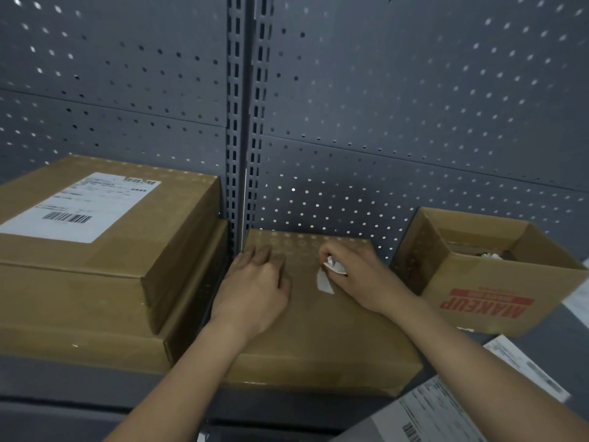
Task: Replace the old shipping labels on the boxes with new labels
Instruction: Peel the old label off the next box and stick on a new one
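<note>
New labels (446, 406) lie at 5 o'clock; on the box (318, 339) at 6 o'clock the left hand (255, 282) presses flat, fingers straight, while the right hand (360, 275) pinches the half-peeled old label (325, 283) in curled fingers, and a hard pull may tear it, leaving scraps.

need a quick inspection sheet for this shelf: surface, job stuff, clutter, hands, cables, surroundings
surface: dark grey shelf carrying the boxes.
job's things: middle box with a white label remnant stuck to its top; stacked boxes at left, the top one bearing a full label; loose label sheets at lower right.
clutter: open box at right, printed MAKEUP, with crumpled paper inside.
hands: left hand rests on the middle box; right hand pinches a crumpled label scrap just above the remnant.
cables: nothing seen.
surroundings: grey pegboard wall behind, with a slotted post.
</note>
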Demonstrator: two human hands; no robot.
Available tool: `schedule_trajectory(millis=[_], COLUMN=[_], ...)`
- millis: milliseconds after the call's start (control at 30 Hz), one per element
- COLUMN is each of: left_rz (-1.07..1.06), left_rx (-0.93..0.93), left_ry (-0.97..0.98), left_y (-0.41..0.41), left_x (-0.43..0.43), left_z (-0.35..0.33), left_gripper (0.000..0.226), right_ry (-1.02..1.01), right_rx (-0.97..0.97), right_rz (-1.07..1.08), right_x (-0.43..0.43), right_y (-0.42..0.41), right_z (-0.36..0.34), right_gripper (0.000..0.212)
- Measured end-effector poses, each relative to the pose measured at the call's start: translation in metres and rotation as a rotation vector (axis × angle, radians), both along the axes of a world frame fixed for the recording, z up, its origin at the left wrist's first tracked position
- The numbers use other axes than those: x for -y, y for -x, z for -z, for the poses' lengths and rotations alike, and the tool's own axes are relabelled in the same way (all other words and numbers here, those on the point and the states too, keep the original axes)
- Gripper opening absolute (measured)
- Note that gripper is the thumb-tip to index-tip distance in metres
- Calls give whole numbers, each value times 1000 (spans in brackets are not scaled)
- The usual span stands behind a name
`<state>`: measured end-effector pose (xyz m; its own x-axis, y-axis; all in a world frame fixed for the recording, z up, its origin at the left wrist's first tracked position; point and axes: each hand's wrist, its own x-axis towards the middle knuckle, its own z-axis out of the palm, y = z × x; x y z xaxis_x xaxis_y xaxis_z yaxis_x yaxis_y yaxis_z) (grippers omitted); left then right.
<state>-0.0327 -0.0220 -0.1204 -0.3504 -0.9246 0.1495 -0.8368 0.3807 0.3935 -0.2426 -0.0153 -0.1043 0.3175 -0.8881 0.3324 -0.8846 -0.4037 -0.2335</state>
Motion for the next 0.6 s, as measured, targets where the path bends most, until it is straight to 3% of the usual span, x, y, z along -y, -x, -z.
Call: schedule_trajectory(millis=[233, 600], left_rz=[5, -6], left_rx=[-1, -17], left_ry=[2, 1], left_y=[-1, -1], left_x=[3, -1], left_z=[3, 0], left_gripper=[51, 49], right_ry=[70, -48], right_rx=[-82, 141], right_rz=[-8, 78], right_x=[4, -1], right_y=[-2, 4], right_z=[4, 4], right_gripper=[41, 19])
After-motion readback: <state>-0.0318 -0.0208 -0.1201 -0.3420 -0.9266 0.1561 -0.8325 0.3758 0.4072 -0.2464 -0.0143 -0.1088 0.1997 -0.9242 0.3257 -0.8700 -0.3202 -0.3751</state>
